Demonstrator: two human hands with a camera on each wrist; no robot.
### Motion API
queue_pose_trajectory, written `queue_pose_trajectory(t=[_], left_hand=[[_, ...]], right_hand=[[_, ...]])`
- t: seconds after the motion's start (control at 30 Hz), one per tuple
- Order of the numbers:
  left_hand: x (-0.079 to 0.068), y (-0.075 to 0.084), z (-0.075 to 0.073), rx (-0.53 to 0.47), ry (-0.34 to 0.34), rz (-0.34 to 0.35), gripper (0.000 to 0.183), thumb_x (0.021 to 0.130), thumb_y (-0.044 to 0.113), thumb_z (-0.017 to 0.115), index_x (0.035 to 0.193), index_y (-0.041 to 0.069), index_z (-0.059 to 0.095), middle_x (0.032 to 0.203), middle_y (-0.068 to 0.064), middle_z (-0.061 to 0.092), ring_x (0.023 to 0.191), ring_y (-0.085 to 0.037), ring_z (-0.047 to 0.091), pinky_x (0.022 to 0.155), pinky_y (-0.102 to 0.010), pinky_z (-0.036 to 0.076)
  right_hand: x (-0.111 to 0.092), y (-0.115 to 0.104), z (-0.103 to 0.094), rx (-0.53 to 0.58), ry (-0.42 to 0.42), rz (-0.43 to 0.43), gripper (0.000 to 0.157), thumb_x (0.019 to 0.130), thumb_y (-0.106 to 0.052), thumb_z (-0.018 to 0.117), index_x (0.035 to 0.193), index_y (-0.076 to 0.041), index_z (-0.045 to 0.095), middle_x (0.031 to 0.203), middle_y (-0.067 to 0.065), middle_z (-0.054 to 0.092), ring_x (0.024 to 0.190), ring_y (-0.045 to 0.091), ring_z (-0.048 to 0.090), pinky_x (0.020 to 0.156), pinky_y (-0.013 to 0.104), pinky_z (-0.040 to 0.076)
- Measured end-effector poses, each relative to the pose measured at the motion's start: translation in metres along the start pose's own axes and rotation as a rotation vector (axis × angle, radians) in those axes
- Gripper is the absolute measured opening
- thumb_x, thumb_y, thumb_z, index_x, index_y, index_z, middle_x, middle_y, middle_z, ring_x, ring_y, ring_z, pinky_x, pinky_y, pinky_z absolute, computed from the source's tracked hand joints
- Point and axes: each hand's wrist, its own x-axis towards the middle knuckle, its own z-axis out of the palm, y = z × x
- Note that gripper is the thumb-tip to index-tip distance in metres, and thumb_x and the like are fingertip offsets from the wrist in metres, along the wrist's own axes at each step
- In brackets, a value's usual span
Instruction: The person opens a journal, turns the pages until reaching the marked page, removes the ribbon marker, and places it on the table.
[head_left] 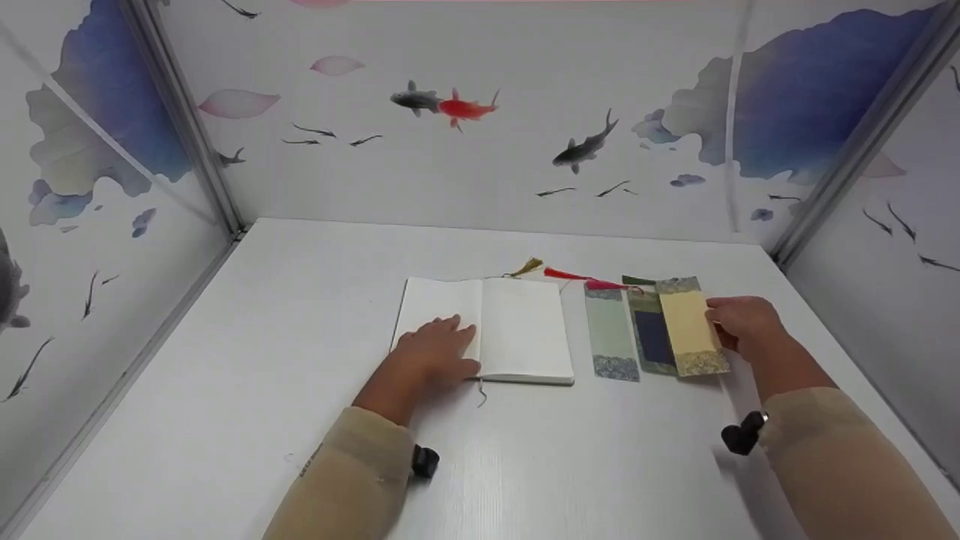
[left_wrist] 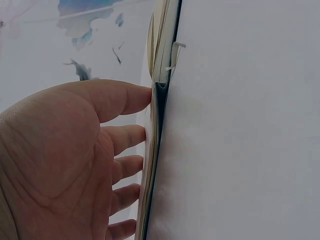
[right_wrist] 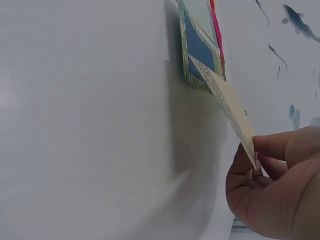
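Observation:
An open notebook [head_left: 525, 326] with blank white pages lies on the table. My left hand [head_left: 437, 352] rests on its left page, fingers spread; in the left wrist view the fingertips [left_wrist: 131, 137] touch the page. At the right, my right hand [head_left: 746, 324] pinches the edge of a yellow bookmark [head_left: 688, 326] with patterned ends. In the right wrist view the yellow bookmark [right_wrist: 230, 102] is tilted, its held edge raised, and overlaps a dark blue bookmark [right_wrist: 199, 47] with a green border. Left of these lies a pale green bookmark [head_left: 611, 330].
Red tassels [head_left: 566, 275], a dark green tassel [head_left: 637, 280] and an olive-gold tassel [head_left: 529, 265] lie along the far side of the notebook and bookmarks. A thin ribbon [head_left: 481, 394] hangs from the notebook's near edge. Printed panels [head_left: 480, 180] enclose the white table [head_left: 300, 300].

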Motion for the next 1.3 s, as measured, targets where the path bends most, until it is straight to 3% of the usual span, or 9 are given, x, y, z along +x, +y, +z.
queue_pose_trajectory(t=[0.1, 0.27, 0.43, 0.53, 0.67, 0.8, 0.87, 0.97, 1.3], left_hand=[[0.001, 0.001, 0.001, 0.001, 0.006, -0.003, 0.073, 0.106, 0.051, 0.053, 0.171, 0.026, 0.031, 0.181, -0.003, 0.021, 0.170, -0.030, 0.016, 0.135, -0.060, 0.019], [0.002, 0.002, 0.003, 0.016, 0.012, 0.003, 0.073, 0.106, 0.051, 0.053, 0.170, 0.025, 0.031, 0.181, -0.004, 0.022, 0.170, -0.030, 0.018, 0.135, -0.061, 0.021], [0.001, 0.001, 0.002, 0.007, 0.005, 0.018, 0.072, 0.106, 0.050, 0.051, 0.171, 0.025, 0.031, 0.181, -0.004, 0.021, 0.170, -0.031, 0.017, 0.134, -0.062, 0.021], [0.001, 0.000, 0.001, 0.005, 0.001, 0.025, 0.072, 0.106, 0.049, 0.049, 0.171, 0.025, 0.030, 0.182, -0.004, 0.020, 0.170, -0.031, 0.016, 0.134, -0.062, 0.020], [0.000, -0.001, 0.001, 0.007, 0.000, 0.024, 0.072, 0.107, 0.050, 0.049, 0.171, 0.024, 0.029, 0.182, -0.005, 0.020, 0.170, -0.031, 0.016, 0.134, -0.062, 0.020], [0.000, -0.001, 0.000, 0.004, -0.007, 0.021, 0.072, 0.107, 0.049, 0.050, 0.171, 0.024, 0.030, 0.181, -0.005, 0.020, 0.170, -0.032, 0.016, 0.134, -0.062, 0.020], [0.000, -0.001, 0.000, 0.006, -0.010, 0.022, 0.072, 0.107, 0.050, 0.050, 0.171, 0.024, 0.029, 0.182, -0.005, 0.020, 0.170, -0.032, 0.015, 0.134, -0.062, 0.020], [0.001, -0.002, 0.000, 0.001, -0.010, 0.021, 0.072, 0.107, 0.050, 0.050, 0.171, 0.024, 0.029, 0.182, -0.005, 0.019, 0.170, -0.031, 0.015, 0.135, -0.062, 0.020], [0.000, -0.004, 0.001, -0.009, -0.013, 0.018, 0.073, 0.107, 0.052, 0.050, 0.171, 0.026, 0.028, 0.182, -0.003, 0.018, 0.170, -0.030, 0.014, 0.135, -0.062, 0.018]], right_hand=[[-0.002, 0.005, -0.003, -0.020, 0.001, -0.002, 0.061, 0.105, -0.016, 0.053, 0.165, -0.008, 0.042, 0.117, 0.001, 0.064, 0.074, 0.011, 0.057, 0.067, 0.029, 0.053], [-0.003, 0.012, -0.004, -0.065, 0.034, -0.009, 0.060, 0.104, -0.016, 0.053, 0.162, -0.005, 0.044, 0.133, 0.012, 0.062, 0.076, 0.012, 0.059, 0.067, 0.030, 0.055], [-0.004, 0.014, -0.005, -0.067, 0.031, -0.046, 0.062, 0.101, -0.012, 0.052, 0.161, -0.001, 0.044, 0.097, -0.002, 0.067, 0.066, 0.012, 0.052, 0.063, 0.032, 0.051], [-0.006, 0.012, -0.002, -0.076, 0.043, -0.066, 0.060, 0.104, -0.013, 0.054, 0.161, -0.001, 0.045, 0.090, -0.003, 0.067, 0.062, 0.013, 0.049, 0.061, 0.034, 0.048], [-0.013, 0.006, 0.006, -0.129, 0.068, -0.107, 0.057, 0.107, -0.020, 0.056, 0.161, -0.002, 0.047, 0.126, 0.017, 0.068, 0.083, 0.018, 0.060, 0.070, 0.033, 0.054], [-0.019, 0.001, 0.017, -0.117, 0.036, -0.151, 0.059, 0.109, -0.027, 0.056, 0.162, -0.003, 0.044, 0.159, 0.029, 0.050, 0.124, 0.035, 0.061, 0.091, 0.041, 0.058], [-0.022, -0.002, 0.023, -0.106, 0.018, -0.167, 0.061, 0.110, -0.031, 0.057, 0.162, -0.003, 0.045, 0.163, 0.029, 0.046, 0.137, 0.040, 0.056, 0.102, 0.047, 0.057], [-0.025, -0.008, 0.034, -0.107, -0.002, -0.195, 0.063, 0.109, -0.037, 0.058, 0.161, -0.003, 0.046, 0.163, 0.028, 0.046, 0.141, 0.043, 0.054, 0.113, 0.054, 0.053], [-0.045, -0.034, 0.074, -0.081, -0.061, -0.185, 0.072, 0.103, -0.050, 0.067, 0.163, -0.016, 0.047, 0.166, 0.021, 0.044, 0.144, 0.040, 0.044, 0.124, 0.059, 0.042]])
